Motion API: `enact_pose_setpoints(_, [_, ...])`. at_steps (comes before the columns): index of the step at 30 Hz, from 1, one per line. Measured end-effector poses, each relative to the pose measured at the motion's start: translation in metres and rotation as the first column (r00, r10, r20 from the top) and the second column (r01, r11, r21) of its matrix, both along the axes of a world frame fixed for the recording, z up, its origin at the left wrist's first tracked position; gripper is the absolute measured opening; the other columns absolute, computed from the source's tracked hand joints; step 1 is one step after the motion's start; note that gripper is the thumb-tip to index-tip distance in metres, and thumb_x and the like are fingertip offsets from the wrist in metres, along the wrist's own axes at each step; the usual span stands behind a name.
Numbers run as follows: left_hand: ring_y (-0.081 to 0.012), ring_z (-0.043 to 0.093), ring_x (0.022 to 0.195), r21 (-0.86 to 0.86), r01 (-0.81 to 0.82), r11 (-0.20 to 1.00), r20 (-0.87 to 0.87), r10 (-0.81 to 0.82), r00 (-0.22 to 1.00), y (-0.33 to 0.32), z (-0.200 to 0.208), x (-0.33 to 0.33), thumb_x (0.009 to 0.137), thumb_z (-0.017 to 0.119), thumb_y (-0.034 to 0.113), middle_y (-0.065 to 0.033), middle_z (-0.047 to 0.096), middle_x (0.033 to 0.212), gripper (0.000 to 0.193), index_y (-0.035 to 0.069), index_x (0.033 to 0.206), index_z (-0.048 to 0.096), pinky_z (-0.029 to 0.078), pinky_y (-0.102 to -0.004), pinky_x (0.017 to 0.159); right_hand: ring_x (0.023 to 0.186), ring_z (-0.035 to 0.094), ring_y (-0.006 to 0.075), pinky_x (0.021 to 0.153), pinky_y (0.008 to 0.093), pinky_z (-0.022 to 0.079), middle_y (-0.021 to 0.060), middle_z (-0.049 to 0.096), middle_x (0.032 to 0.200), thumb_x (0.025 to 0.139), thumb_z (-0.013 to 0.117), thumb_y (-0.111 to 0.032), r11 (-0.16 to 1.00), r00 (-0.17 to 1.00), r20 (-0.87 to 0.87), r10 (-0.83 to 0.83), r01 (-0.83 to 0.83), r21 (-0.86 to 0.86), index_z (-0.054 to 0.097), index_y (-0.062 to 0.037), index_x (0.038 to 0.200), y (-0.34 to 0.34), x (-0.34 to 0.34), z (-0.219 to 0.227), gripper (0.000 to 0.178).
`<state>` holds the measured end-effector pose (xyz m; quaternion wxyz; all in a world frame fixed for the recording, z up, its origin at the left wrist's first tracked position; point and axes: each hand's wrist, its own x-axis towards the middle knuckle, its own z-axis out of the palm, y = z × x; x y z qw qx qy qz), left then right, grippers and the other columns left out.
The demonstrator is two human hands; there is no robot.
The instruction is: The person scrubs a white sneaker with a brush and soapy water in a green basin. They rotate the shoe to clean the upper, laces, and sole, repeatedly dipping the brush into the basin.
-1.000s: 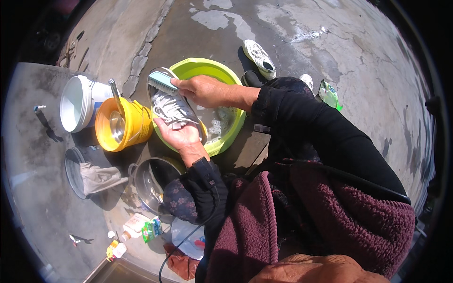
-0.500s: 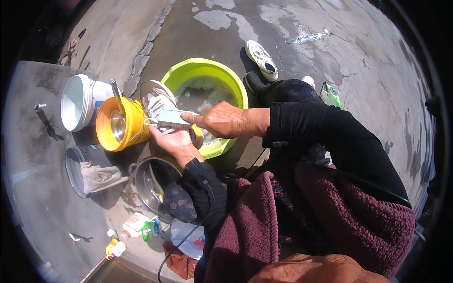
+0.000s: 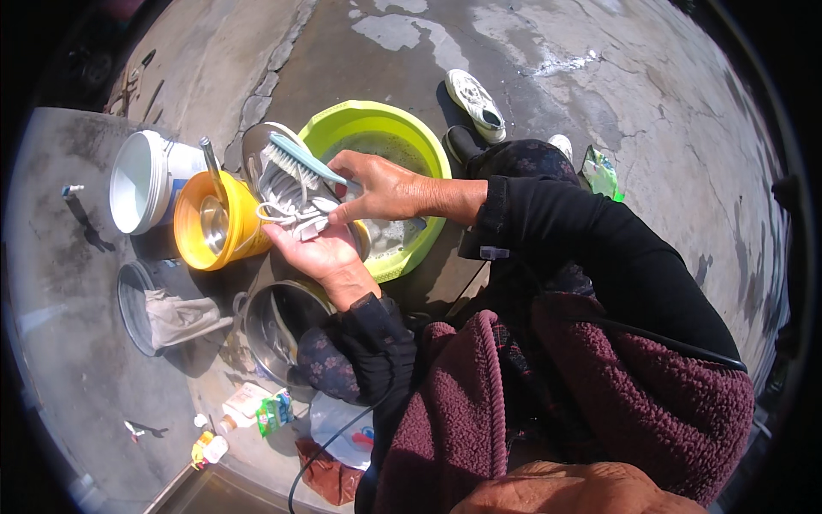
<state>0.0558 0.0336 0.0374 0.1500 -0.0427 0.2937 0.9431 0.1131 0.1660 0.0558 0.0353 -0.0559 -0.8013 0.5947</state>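
My right hand [image 3: 377, 186] grips a pale blue scrub brush [image 3: 301, 158], its white bristles turned down and toward the left. The same hand's fingertips touch a bundle of white shoelaces [image 3: 287, 195]. Palm up beneath the bundle, my left hand [image 3: 318, 255] holds the laces, its fingers partly hidden under them. Behind the laces shows the rim of a round brownish thing [image 3: 253, 147] that I cannot make out. Just beyond my hands stands a lime-green basin [image 3: 425, 141] of murky, sudsy water.
To the left are a yellow bucket [image 3: 190, 224] with a metal dipper, a white bucket [image 3: 128, 184] and a grey tub [image 3: 133, 319] with cloth. A metal pot [image 3: 257, 338] stands nearer. A white shoe [image 3: 473, 104] lies beyond my foot; packets and a plastic bag [image 3: 336, 428] lie at lower left.
The brush has lifted off the laces and swung up, bristles now showing. My right hand has moved slightly left, its fingers now at the laces. My left palm stays beneath them.
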Motion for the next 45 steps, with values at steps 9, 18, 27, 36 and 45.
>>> enact_pose_setpoints(9, [-0.0329, 0.050, 0.129, 0.109, -0.006, 0.994, -0.029, 0.009, 1.000, 0.001, -0.002, 0.004, 0.097, 0.039, 0.061, -0.0148, 0.049, 0.144, 0.073, 0.006, 0.146, 0.040, 0.040, -0.0480, 0.109, 0.104, 0.064, 0.0263, 0.095, 0.0359, 0.047, 0.0183, 0.066, 0.106, 0.081, 0.071, -0.009, 1.000, 1.000, 0.011, -0.005, 0.005, -0.017, 0.055, 0.0038, 0.121, -0.003, -0.008, -0.005, 0.045])
enact_pose_setpoints(18, [-0.0340, 0.049, 0.129, 0.064, 0.034, 0.997, 0.012, -0.035, 0.999, 0.002, 0.001, 0.007, 0.097, 0.036, 0.065, -0.0161, 0.050, 0.142, 0.078, 0.003, 0.146, 0.039, 0.037, -0.0494, 0.110, 0.081, 0.057, 0.0147, 0.067, 0.0290, 0.047, 0.0074, 0.060, 0.089, 0.077, 0.063, 0.001, 0.921, 0.988, 0.150, -0.023, 0.080, -0.381, 0.058, 0.0024, 0.111, 0.004, -0.015, -0.009, 0.034])
enact_pose_setpoints(27, [-0.0327, 0.052, 0.125, 0.112, 0.060, 0.992, 0.034, -0.064, 0.997, -0.004, -0.009, 0.003, 0.101, 0.039, 0.049, -0.0151, 0.054, 0.138, 0.059, 0.005, 0.141, 0.046, 0.039, -0.0491, 0.108, 0.088, 0.057, 0.0149, 0.069, 0.0291, 0.048, 0.0038, 0.058, 0.094, 0.080, 0.066, -0.001, 0.860, 0.969, 0.237, 0.064, 0.067, -0.506, 0.059, -0.0008, 0.112, 0.008, -0.014, -0.003, 0.032])
enact_pose_setpoints(36, [-0.0317, 0.047, 0.133, 0.132, -0.121, 0.984, 0.107, 0.107, 0.988, -0.011, -0.023, -0.013, 0.098, 0.040, 0.058, -0.0151, 0.049, 0.144, 0.069, 0.007, 0.143, 0.044, 0.033, -0.0468, 0.114, 0.085, 0.063, 0.0383, 0.078, 0.0436, 0.049, 0.0245, 0.064, 0.093, 0.102, 0.049, -0.032, 0.978, 0.989, -0.147, -0.026, 0.055, 0.202, 0.032, -0.0023, 0.148, 0.006, 0.001, -0.004, 0.057])
enact_pose_setpoints(45, [-0.0305, 0.043, 0.136, 0.015, 0.002, 1.000, 0.081, -0.003, 0.997, 0.002, -0.024, -0.002, 0.103, 0.032, 0.052, -0.0147, 0.045, 0.148, 0.064, 0.007, 0.148, 0.038, 0.032, -0.0436, 0.114, 0.073, 0.067, 0.0382, 0.065, 0.0463, 0.052, 0.0208, 0.067, 0.080, 0.101, 0.046, -0.030, 0.736, 0.987, 0.029, 0.156, -0.136, 0.663, 0.034, -0.0130, 0.150, 0.001, 0.002, 0.004, 0.054])
